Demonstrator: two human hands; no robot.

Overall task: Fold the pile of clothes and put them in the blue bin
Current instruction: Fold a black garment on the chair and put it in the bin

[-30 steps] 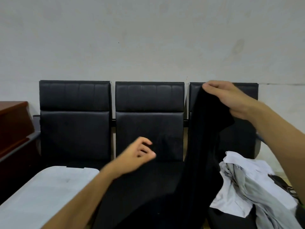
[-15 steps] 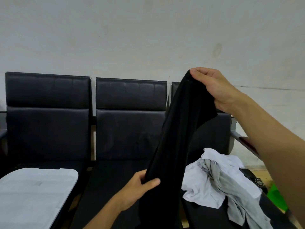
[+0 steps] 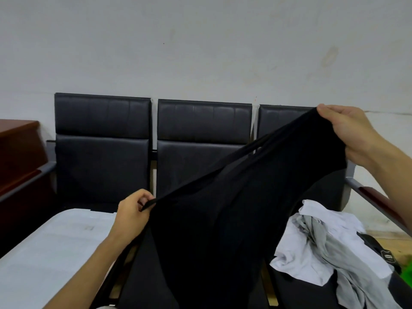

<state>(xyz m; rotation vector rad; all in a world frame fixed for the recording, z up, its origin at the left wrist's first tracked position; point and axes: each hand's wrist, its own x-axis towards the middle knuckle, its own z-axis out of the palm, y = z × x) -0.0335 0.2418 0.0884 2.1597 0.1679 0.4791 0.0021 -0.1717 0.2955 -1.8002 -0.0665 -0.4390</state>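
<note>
A brown wooden cabinet [image 3: 19,152] stands at the 9 o'clock edge, and below it, toward 7 o'clock, lies a flat white surface [image 3: 51,246]. Behind them a row of black padded seats [image 3: 102,139] runs along the pale wall [image 3: 200,45]. Just left of centre, the left hand [image 3: 131,214] pinches a lower edge of the black garment [image 3: 234,219] between thumb and curled fingers. The garment stretches taut from there up toward 2 o'clock, its body hanging down over the middle seat toward 6 o'clock. At 2 o'clock the right hand [image 3: 347,130] grasps the garment's upper edge, fingers curled over the cloth. Toward 4 o'clock, on the right-hand seat, sits the pile of clothes [image 3: 323,248], white and grey pieces crumpled together, apart from the hands. A wood-topped armrest [image 3: 379,201] slants beside it at 3 o'clock
</note>
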